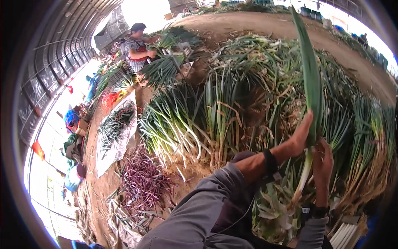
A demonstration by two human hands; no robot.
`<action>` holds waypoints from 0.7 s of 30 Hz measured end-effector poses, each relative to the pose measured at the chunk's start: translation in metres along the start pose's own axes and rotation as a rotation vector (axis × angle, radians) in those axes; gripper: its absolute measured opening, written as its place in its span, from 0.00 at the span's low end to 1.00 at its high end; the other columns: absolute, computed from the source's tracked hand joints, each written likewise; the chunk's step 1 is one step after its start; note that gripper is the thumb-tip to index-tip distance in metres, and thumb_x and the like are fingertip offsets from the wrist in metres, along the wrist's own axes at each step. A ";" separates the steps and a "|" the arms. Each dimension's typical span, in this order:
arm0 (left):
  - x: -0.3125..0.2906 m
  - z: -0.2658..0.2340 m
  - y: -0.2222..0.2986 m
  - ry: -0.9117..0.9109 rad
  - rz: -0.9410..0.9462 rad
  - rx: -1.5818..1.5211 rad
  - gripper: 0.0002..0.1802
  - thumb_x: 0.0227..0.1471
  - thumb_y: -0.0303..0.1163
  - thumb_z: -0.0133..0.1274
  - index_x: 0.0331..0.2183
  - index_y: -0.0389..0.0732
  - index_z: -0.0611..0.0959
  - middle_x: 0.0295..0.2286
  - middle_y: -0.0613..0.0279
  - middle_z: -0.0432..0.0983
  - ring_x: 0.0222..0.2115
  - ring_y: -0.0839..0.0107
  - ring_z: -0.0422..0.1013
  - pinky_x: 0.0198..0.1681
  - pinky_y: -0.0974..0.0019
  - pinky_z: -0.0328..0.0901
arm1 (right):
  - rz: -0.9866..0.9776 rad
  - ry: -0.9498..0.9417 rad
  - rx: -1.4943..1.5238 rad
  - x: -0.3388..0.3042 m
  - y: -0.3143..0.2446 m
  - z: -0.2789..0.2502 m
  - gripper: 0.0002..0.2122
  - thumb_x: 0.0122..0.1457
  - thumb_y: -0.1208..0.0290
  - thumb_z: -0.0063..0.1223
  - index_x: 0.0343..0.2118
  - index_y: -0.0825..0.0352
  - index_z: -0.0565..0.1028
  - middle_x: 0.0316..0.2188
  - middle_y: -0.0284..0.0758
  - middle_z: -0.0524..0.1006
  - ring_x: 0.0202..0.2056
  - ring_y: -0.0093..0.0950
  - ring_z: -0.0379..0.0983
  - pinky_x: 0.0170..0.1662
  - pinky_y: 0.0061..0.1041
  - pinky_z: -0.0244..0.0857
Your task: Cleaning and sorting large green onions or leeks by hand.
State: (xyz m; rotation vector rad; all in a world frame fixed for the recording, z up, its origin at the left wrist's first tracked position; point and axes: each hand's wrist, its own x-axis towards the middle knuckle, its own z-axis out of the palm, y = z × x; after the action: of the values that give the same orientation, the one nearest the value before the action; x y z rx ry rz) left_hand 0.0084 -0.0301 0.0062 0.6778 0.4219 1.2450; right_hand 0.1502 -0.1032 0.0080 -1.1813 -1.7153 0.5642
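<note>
In front of me, to the right, a long green onion [311, 79] stands nearly upright, its broad green leaves pointing up and its white stalk slanting down to the roots. My left hand [302, 132] closes around the lower part of its leaves. Just below, where green turns to white, the fingers of my right hand [323, 159] are bent against the onion; its fingertips are partly hidden behind the stalk. Under both hands lie pale stripped leaves [277, 211]. A bundle of trimmed green onions with white stalks [178, 133] rests on the ground left of my arms.
Untrimmed onions with brown roots [373, 157] stand at the right. Loose leaves [261, 54] are heaped farther off. At the left are a purple pile of thin strips [145, 178] and a pale sheet [120, 153] bearing cut greens. A co-worker [139, 50] handles onions at the back left.
</note>
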 end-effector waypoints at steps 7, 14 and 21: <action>0.001 0.023 0.002 -0.114 -0.052 -0.026 0.36 0.60 0.61 0.45 0.58 0.45 0.67 0.42 0.67 0.69 0.42 0.74 0.65 0.46 0.64 0.62 | 0.065 0.051 0.000 0.012 0.002 -0.011 0.18 0.64 0.71 0.51 0.55 0.71 0.69 0.48 0.41 0.76 0.47 0.27 0.73 0.48 0.27 0.67; 0.005 0.031 -0.007 -0.223 -0.018 -0.064 0.21 0.60 0.48 0.54 0.46 0.43 0.72 0.37 0.69 0.69 0.39 0.77 0.67 0.43 0.69 0.65 | 0.043 0.122 0.069 0.022 0.007 -0.016 0.18 0.65 0.69 0.51 0.55 0.72 0.70 0.46 0.37 0.75 0.45 0.25 0.70 0.50 0.25 0.63; 0.002 0.029 -0.010 -0.239 -0.006 -0.138 0.20 0.60 0.46 0.55 0.46 0.42 0.73 0.36 0.70 0.70 0.37 0.80 0.67 0.39 0.72 0.65 | 0.127 0.100 0.293 0.025 -0.006 -0.022 0.07 0.60 0.72 0.57 0.38 0.68 0.73 0.32 0.25 0.70 0.35 0.15 0.63 0.40 0.18 0.60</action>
State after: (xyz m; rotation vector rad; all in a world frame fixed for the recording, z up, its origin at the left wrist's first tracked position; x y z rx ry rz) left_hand 0.0349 -0.0368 0.0210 0.6968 0.1394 1.1598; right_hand 0.1644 -0.0858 0.0333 -1.0925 -1.4244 0.7920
